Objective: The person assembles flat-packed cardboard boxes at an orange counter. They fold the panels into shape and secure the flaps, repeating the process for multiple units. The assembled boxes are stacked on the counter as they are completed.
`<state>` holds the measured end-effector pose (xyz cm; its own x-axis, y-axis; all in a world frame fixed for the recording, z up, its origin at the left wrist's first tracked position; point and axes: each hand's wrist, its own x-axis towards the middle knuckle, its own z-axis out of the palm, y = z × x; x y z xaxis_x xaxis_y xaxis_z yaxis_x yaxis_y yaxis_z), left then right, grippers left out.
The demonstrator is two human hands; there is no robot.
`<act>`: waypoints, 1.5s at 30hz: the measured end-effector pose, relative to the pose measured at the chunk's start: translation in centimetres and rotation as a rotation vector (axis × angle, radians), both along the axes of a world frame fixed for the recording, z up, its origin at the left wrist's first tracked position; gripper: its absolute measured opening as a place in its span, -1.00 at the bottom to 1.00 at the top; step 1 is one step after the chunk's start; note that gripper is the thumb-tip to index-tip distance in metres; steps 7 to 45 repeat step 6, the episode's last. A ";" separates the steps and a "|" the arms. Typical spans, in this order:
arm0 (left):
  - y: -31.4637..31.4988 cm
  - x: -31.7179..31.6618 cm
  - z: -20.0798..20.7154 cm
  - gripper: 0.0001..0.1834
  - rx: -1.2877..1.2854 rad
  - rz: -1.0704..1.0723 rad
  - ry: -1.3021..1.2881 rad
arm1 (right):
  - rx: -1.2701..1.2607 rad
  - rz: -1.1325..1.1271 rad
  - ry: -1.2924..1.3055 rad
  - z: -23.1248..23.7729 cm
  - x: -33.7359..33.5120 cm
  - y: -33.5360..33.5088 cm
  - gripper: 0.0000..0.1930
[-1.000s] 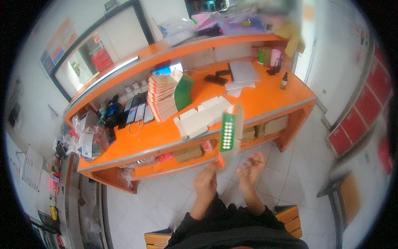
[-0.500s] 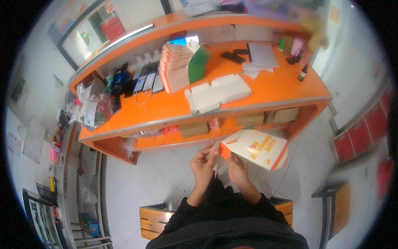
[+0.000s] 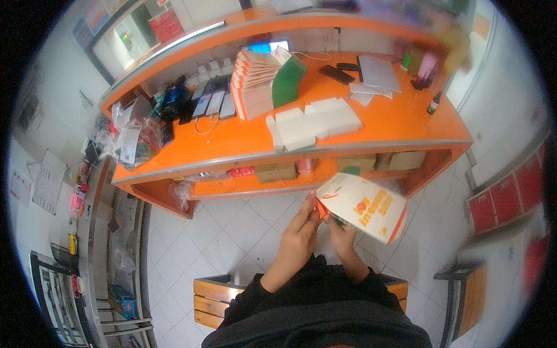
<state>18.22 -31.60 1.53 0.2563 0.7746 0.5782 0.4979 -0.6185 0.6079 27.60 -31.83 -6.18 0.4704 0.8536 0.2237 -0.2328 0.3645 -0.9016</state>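
Over the floor in front of the counter I hold a cream cardboard food box (image 3: 365,206) with orange trim and yellow print. It slants down to the right, its orange end flap (image 3: 321,209) toward my left hand (image 3: 300,236). The fingers of that hand lie together along the flap and press on it. My right hand (image 3: 341,233) grips the box's lower left edge, with the thumb up by the flap. Partly hidden are the fingertips beneath the box. On the counter beyond lies a flat unfolded white carton (image 3: 313,123), left of which stands a fanned stack of folded cartons (image 3: 255,87).
The orange counter (image 3: 203,148) spans the view, with a lower shelf holding brown cardboard boxes (image 3: 275,172). On top are phones (image 3: 213,104), papers (image 3: 380,73), a small dark bottle (image 3: 434,103) and a plastic bag (image 3: 136,142). A wooden bench (image 3: 214,298) is behind me.
My left hand has moved right onto the orange flap, its fingers now laid against it. The box has tilted slightly more downward to the right. The whole view has shifted a little.
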 end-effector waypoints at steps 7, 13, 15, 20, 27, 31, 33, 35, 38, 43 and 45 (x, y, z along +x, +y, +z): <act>-0.1 -1.4 0.2 -0.74 -0.152 -0.123 -0.103 | 0.014 0.068 -0.036 -1.4 0.0 -1.0 -0.57; -0.1 -1.4 0.2 -0.74 -0.152 -0.123 -0.103 | 0.014 0.068 -0.036 -1.4 0.0 -1.0 -0.57; -0.1 -1.4 0.2 -0.74 -0.152 -0.123 -0.103 | 0.014 0.068 -0.036 -1.4 0.0 -1.0 -0.57; -0.1 -1.4 0.2 -0.74 -0.152 -0.123 -0.103 | 0.014 0.068 -0.036 -1.4 0.0 -1.0 -0.57; -0.1 -1.4 0.2 -0.74 -0.152 -0.123 -0.103 | 0.014 0.068 -0.036 -1.4 0.0 -1.0 -0.57; -0.1 -1.4 0.2 -0.74 -0.152 -0.123 -0.103 | 0.014 0.068 -0.036 -1.4 0.0 -1.0 -0.57; -0.1 -1.4 0.2 -0.74 -0.152 -0.123 -0.103 | 0.014 0.068 -0.036 -1.4 0.0 -1.0 -0.57; -0.1 -1.4 0.2 -0.74 -0.152 -0.123 -0.103 | 0.014 0.068 -0.036 -1.4 0.0 -1.0 -0.57; -0.1 -1.4 0.2 -0.74 -0.152 -0.123 -0.103 | 0.014 0.068 -0.036 -1.4 0.0 -1.0 -0.57; -0.1 -1.4 0.2 -0.74 -0.152 -0.123 -0.103 | 0.014 0.068 -0.036 -1.4 0.0 -1.0 -0.57; -0.1 -1.4 0.2 -0.74 -0.152 -0.123 -0.103 | 0.014 0.068 -0.036 -1.4 0.0 -1.0 -0.57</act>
